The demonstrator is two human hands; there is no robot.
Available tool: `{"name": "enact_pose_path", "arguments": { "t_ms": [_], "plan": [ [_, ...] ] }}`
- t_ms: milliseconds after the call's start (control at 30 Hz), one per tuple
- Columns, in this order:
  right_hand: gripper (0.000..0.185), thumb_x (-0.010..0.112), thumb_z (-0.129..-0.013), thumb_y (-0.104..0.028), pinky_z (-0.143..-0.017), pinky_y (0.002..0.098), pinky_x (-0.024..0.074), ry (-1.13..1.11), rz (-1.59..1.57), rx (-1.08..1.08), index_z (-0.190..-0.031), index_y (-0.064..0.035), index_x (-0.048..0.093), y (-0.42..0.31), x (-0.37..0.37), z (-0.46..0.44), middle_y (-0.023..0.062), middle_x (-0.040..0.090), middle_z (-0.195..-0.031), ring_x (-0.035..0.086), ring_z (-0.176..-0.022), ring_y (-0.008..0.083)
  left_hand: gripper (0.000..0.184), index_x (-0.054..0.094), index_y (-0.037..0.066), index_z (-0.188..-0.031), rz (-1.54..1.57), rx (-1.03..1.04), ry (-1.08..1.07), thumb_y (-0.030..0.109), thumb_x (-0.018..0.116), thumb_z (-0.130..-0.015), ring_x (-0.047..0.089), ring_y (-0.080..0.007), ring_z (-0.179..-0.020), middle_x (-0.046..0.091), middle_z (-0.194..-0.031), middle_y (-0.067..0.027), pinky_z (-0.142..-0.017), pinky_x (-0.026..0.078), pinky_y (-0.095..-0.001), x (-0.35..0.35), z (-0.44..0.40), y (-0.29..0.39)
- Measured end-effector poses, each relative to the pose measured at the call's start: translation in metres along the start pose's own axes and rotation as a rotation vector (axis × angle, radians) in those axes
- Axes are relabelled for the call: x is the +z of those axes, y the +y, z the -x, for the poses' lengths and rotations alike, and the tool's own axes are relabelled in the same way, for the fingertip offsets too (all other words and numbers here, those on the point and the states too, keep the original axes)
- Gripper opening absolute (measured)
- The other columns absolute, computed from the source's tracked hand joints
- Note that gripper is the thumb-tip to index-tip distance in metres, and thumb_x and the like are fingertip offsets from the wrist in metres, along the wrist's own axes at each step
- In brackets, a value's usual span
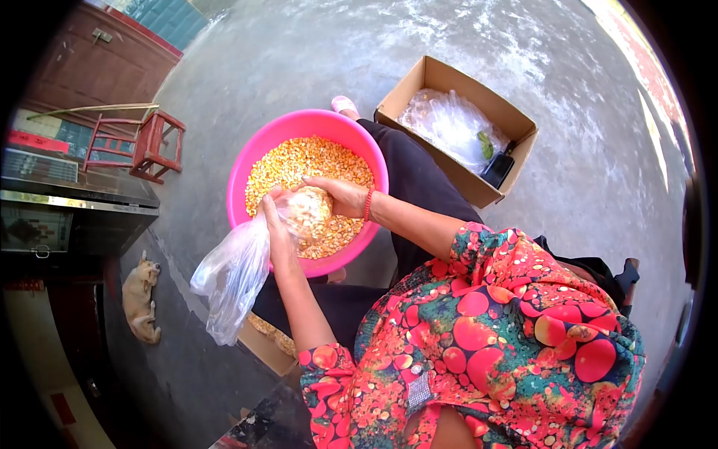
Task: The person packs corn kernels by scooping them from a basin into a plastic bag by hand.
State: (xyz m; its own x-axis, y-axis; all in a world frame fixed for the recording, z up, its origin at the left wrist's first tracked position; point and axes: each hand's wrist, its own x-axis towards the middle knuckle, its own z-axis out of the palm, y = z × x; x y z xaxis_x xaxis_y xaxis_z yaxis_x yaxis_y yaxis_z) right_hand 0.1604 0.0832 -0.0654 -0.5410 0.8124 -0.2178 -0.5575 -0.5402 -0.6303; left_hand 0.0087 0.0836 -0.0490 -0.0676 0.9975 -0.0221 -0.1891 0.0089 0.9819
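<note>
A pink basin [248,162] full of yellow corn kernels [307,157] stands between my legs. Over it, both hands hold a clear plastic bag [238,273] with corn kernels bunched at one end. My left hand [278,224] is closed around the bag, whose loose plastic hangs past the basin's rim. On the other side, my right hand [340,196], with a red bracelet [368,202] at the wrist, cups the filled end. Some of its fingers are hidden behind the bag.
To the right is a cardboard box [449,156] with plastic bags [452,123] and a black phone-like object [497,170]. Another box [271,353] with corn sits by my left leg. A dog [140,298] lies near a red wooden chair [147,146].
</note>
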Motion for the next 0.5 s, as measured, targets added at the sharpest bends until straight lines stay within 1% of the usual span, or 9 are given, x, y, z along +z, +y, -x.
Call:
{"name": "enact_pose_path", "arguments": {
  "t_ms": [33, 67, 100, 167, 200, 233, 367, 433, 500],
  "plan": [
    [0.041, 0.041, -0.089, -0.044, -0.079, 0.033, 0.0482, -0.036, -0.014, -0.125, -0.109, -0.0116, 0.055, -0.001, 0.002, -0.001, 0.0057, 0.06, -0.1, 0.059, -0.089, 0.0184, 0.044, 0.052, -0.001, -0.102, -0.078, -0.012, 0.062, 0.04, 0.041, -0.092, 0.058, -0.0203, -0.082, 0.059, -0.088, -0.0134, -0.073, 0.048, -0.0332, -0.003, -0.004, 0.0],
    [0.037, 0.042, -0.089, -0.039, -0.076, 0.0275, 0.0461, -0.068, -0.08, -0.166, -0.106, -0.0099, 0.057, -0.002, 0.003, -0.001, 0.0052, 0.06, -0.102, 0.058, -0.09, 0.0168, 0.041, 0.054, 0.0, -0.095, -0.021, -0.001, 0.116, 0.039, 0.043, -0.091, 0.058, -0.0202, -0.074, 0.058, -0.082, -0.0118, -0.067, 0.049, -0.0324, -0.006, -0.009, -0.001],
    [0.037, 0.042, -0.089, -0.039, -0.076, 0.0275, 0.0461, -0.067, -0.08, -0.164, -0.106, -0.0099, 0.057, 0.001, 0.003, -0.003, 0.0052, 0.06, -0.102, 0.058, -0.09, 0.0168, 0.041, 0.054, 0.0, -0.095, -0.021, -0.002, 0.117, 0.039, 0.043, -0.091, 0.058, -0.0202, -0.074, 0.058, -0.082, -0.0118, -0.067, 0.049, -0.0324, -0.009, -0.009, 0.004],
    [0.037, 0.042, -0.089, -0.037, -0.075, 0.0281, 0.0434, -0.081, 0.001, -0.173, -0.107, -0.0086, 0.057, 0.001, -0.002, -0.003, 0.0044, 0.06, -0.102, 0.056, -0.09, 0.0148, 0.038, 0.055, 0.002, -0.091, 0.089, -0.03, 0.277, 0.038, 0.046, -0.09, 0.057, -0.0186, -0.068, 0.055, -0.074, -0.0092, -0.062, 0.048, -0.0305, -0.009, -0.012, 0.012],
    [0.037, 0.041, -0.089, -0.037, -0.076, 0.0288, 0.0415, 0.043, 0.072, -0.132, -0.108, -0.0092, 0.057, -0.003, 0.006, 0.008, 0.0037, 0.059, -0.102, 0.054, -0.091, 0.0137, 0.037, 0.055, 0.003, -0.089, 0.154, -0.047, 0.3, 0.04, 0.047, -0.089, 0.055, -0.0176, -0.063, 0.051, -0.066, -0.0054, -0.058, 0.047, -0.0299, -0.006, -0.01, 0.02],
    [0.043, 0.038, -0.09, -0.043, -0.074, 0.0328, 0.0435, 0.116, 0.215, -0.114, -0.112, -0.0106, 0.054, 0.003, 0.002, 0.006, 0.0039, 0.058, -0.099, 0.054, -0.091, 0.0142, 0.037, 0.052, 0.006, -0.09, 0.199, -0.071, 0.237, 0.043, 0.048, -0.088, 0.049, -0.0135, -0.061, 0.043, -0.065, -0.0006, -0.065, 0.048, -0.0324, -0.006, -0.007, 0.027],
    [0.056, 0.033, -0.088, -0.056, -0.08, 0.0433, 0.0467, -0.097, -0.125, 0.043, -0.119, -0.0122, 0.049, 0.04, 0.004, 0.002, 0.0072, 0.057, -0.111, 0.055, -0.1, 0.0206, 0.033, 0.052, 0.009, -0.083, 0.284, 0.028, -0.011, 0.04, 0.047, -0.089, 0.039, -0.0085, -0.05, 0.034, -0.052, 0.0024, -0.067, 0.044, -0.028, 0.012, 0.012, 0.051],
    [0.057, 0.035, -0.087, -0.056, -0.086, 0.0413, 0.0456, -0.153, -0.269, 0.075, -0.119, -0.01, 0.049, 0.039, 0.019, 0.006, 0.0079, 0.057, -0.113, 0.057, -0.1, 0.0217, 0.03, 0.052, 0.01, -0.081, 0.311, 0.038, -0.141, 0.038, 0.047, -0.09, 0.04, -0.0091, -0.051, 0.034, -0.052, 0.0022, -0.067, 0.043, -0.0286, 0.014, 0.019, 0.06],
    [0.051, 0.044, -0.087, -0.048, -0.082, 0.0333, 0.0482, -0.159, -0.395, 0.028, -0.114, -0.0051, 0.053, 0.033, 0.033, 0.012, 0.0079, 0.061, -0.105, 0.06, -0.092, 0.0179, 0.029, 0.052, 0.01, -0.081, 0.312, 0.011, -0.04, 0.037, 0.048, -0.09, 0.042, -0.01, -0.055, 0.037, -0.054, 0.0016, -0.067, 0.043, -0.0287, 0.012, 0.02, 0.061]
  ]
}}
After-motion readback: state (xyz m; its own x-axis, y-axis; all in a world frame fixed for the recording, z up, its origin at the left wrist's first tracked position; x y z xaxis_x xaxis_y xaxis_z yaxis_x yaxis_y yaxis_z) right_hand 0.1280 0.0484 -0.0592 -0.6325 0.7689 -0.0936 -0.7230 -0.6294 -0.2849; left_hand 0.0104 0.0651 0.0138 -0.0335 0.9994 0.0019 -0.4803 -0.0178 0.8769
